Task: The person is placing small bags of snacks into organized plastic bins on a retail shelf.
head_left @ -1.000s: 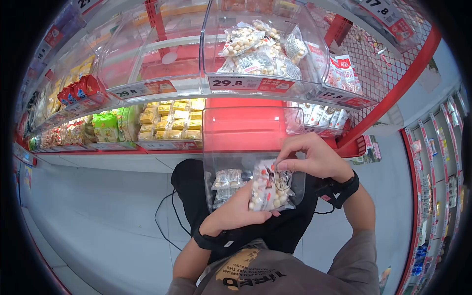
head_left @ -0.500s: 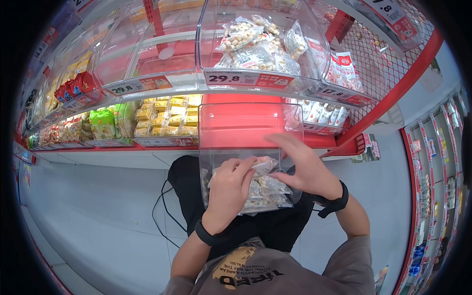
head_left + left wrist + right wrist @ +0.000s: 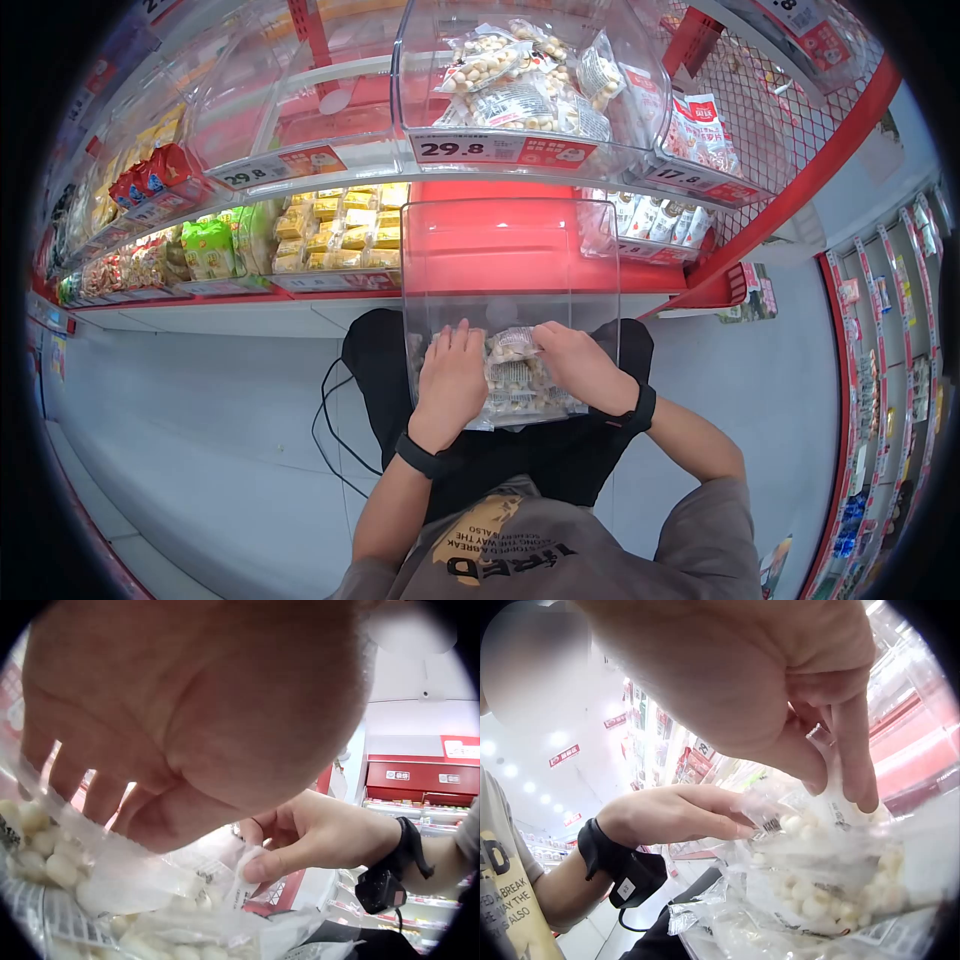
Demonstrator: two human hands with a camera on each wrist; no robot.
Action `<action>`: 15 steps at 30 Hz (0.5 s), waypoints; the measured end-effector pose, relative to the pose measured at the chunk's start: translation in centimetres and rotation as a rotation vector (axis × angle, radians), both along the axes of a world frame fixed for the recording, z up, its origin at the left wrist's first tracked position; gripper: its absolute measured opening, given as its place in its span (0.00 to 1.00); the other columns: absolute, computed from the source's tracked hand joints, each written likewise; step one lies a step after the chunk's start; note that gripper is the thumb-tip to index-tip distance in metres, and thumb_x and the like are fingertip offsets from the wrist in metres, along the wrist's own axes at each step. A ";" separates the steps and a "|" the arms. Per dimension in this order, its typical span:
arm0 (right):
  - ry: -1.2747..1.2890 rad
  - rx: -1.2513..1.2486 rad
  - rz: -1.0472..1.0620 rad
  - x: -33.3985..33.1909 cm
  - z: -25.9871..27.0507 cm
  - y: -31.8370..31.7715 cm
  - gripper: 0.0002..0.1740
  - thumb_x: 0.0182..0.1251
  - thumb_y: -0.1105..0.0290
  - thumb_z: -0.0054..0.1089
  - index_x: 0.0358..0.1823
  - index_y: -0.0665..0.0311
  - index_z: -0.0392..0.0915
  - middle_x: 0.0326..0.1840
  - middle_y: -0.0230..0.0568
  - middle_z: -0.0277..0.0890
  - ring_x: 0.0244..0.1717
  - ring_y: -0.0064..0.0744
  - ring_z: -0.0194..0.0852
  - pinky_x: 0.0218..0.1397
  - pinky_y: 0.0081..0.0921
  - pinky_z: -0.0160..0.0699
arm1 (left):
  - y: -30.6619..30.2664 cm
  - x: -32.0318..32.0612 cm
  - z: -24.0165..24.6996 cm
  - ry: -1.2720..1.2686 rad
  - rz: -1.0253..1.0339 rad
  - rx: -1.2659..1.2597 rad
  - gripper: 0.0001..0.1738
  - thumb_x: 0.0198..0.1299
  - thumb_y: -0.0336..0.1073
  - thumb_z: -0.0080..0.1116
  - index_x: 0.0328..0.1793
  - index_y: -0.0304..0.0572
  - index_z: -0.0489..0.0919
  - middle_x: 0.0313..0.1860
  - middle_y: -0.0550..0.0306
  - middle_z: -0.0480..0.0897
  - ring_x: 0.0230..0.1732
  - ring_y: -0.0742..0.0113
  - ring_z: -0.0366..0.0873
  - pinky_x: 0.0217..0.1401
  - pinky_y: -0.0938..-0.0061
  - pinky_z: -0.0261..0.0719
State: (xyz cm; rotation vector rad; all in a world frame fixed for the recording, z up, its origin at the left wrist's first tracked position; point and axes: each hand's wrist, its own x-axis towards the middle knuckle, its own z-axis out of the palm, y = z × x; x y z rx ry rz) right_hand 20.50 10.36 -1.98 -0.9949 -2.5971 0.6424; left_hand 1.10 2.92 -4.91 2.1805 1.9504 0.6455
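Observation:
A clear plastic bin (image 3: 510,203) rests tilted on the person's lap, with several clear bags (image 3: 515,378) of round, cream-coloured snack balls inside. On the left side of these bags lies the left hand (image 3: 453,375), palm down with its fingers extended forward. The right hand (image 3: 588,368) pinches the edge of one bag (image 3: 513,344) at the back right of the pile. In the left wrist view, the thumb of the right hand (image 3: 322,832) presses on that bag's white sealed edge (image 3: 241,881). The right wrist view shows the pinched bag (image 3: 795,814) above other bags.
Above the lap, a shelf bin (image 3: 505,148) labelled 29.8 holds similar bags (image 3: 530,85). Yellow packs (image 3: 340,225) and green packs (image 3: 208,248) fill the lower shelf on the left. White packs (image 3: 655,222) stand at right, beside a red mesh panel (image 3: 780,120). A black cable (image 3: 325,420) trails on the floor.
The bag held up between both hands has gone down into the bin. The left hand has turned palm down onto the bags; the right hand let go, then came back down to pinch a bag.

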 end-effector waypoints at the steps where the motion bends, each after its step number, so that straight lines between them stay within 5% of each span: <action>1: 0.018 -0.029 0.000 -0.2 -0.2 -0.2 0.09 0.57 0.79 0.51 0.39 0.69 0.67 0.36 0.53 0.71 0.36 0.60 0.75 0.38 0.46 0.76 | -0.4 0.0 -0.3 0.073 -0.001 -0.049 0.23 0.54 0.27 0.52 0.59 0.33 0.73 0.60 0.40 0.75 0.63 0.45 0.71 0.64 0.53 0.69; 7: -0.018 -0.123 0.109 -0.3 -0.4 -1.1 0.11 0.57 0.79 0.53 0.40 0.69 0.65 0.37 0.53 0.71 0.40 0.60 0.74 0.42 0.46 0.76 | -0.1 -0.5 0.5 -0.002 0.014 -0.204 0.23 0.54 0.29 0.52 0.59 0.35 0.73 0.63 0.43 0.74 0.68 0.45 0.68 0.67 0.48 0.63; 10: -0.094 -0.079 0.173 0.1 -0.2 -0.5 0.12 0.59 0.74 0.57 0.42 0.68 0.67 0.41 0.52 0.73 0.43 0.57 0.75 0.45 0.46 0.75 | 0.3 -0.3 1.3 0.074 -0.004 -0.076 0.23 0.55 0.30 0.53 0.59 0.36 0.73 0.64 0.44 0.74 0.68 0.47 0.67 0.70 0.48 0.60; 13: -0.215 -0.126 0.237 0.0 1.9 0.5 0.15 0.61 0.68 0.60 0.45 0.68 0.72 0.45 0.50 0.75 0.47 0.54 0.75 0.51 0.45 0.74 | 1.0 0.8 3.2 -0.084 -0.209 -0.003 0.22 0.58 0.31 0.51 0.60 0.37 0.73 0.66 0.44 0.72 0.72 0.46 0.62 0.72 0.48 0.56; 15: -0.324 -0.190 0.295 -0.3 5.1 2.0 0.16 0.61 0.65 0.62 0.45 0.68 0.75 0.44 0.50 0.77 0.47 0.53 0.76 0.53 0.44 0.73 | 1.2 1.8 2.3 -0.006 -0.224 -0.036 0.20 0.62 0.37 0.50 0.60 0.39 0.74 0.62 0.46 0.75 0.67 0.47 0.68 0.66 0.49 0.63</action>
